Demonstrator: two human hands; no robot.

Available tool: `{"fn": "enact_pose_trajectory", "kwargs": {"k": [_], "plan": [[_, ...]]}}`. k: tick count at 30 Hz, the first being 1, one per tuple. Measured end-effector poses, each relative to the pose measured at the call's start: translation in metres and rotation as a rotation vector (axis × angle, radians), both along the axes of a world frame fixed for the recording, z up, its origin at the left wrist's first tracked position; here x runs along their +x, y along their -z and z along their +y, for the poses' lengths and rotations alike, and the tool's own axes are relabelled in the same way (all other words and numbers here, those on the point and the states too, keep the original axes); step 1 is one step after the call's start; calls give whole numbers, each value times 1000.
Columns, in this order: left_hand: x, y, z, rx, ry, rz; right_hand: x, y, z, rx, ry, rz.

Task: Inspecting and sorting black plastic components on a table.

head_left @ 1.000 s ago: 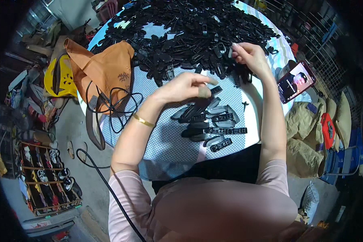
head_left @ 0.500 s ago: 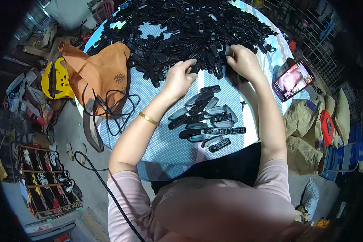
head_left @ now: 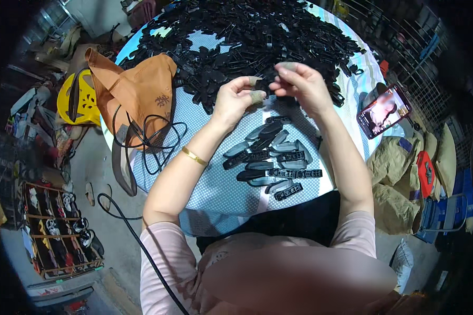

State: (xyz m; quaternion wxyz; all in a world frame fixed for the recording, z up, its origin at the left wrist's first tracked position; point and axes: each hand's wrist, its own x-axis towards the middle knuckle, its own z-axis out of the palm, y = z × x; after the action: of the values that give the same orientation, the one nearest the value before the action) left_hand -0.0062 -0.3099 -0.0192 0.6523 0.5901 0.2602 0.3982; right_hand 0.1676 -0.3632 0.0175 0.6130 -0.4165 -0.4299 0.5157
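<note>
- Black plastic pieces [head_left: 220, 60] lay in a wide, tangled pile over the far part of the table [head_left: 210, 197], which wore a pale, dotted cloth.
- Nearer the person, a smaller group of black-and-grey pieces [head_left: 268, 157] lay in rough, overlapping rows, apart from the main pile.
- Left hand [head_left: 233, 102]: raised at the pile's near edge, thumb and forefinger reaching toward the other hand, a narrow gap between their wrapped tips. Whether they pinched anything could not be told against the dark pieces.
- Right hand [head_left: 309, 90]: facing the left, close by, forefinger curled over toward the thumb, other fingers bent in. Its grip, if any, could not be made out.
- Gold-coloured bracelet [head_left: 194, 156] on the left wrist.
- Orange bag [head_left: 134, 86] slumped at the table's left side, beside a yellow perforated object [head_left: 92, 111].
- Phone [head_left: 384, 112], screen lit, stood tilted at the right edge; brown sacks [head_left: 394, 207] sat below it, off the table.
</note>
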Motion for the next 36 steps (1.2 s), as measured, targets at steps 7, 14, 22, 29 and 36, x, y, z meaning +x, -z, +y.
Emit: {"fn": "enact_pose_trajectory", "kwargs": {"k": [7, 14, 22, 29, 36], "plan": [[-1, -3, 1, 32, -59, 14, -11, 9, -2, -68, -62, -254], [4, -3, -8, -78, -8, -144, -18, 26, 2, 463, 341, -940], [-7, -6, 1, 32, 43, -123, -13, 18, -6, 74, 5, -674], [-10, -16, 0, 182, 51, 3, -18, 11, -15, 410, 165, -1085], [0, -31, -2, 361, 301, 617, 44, -14, -9, -182, 92, -1223]]}}
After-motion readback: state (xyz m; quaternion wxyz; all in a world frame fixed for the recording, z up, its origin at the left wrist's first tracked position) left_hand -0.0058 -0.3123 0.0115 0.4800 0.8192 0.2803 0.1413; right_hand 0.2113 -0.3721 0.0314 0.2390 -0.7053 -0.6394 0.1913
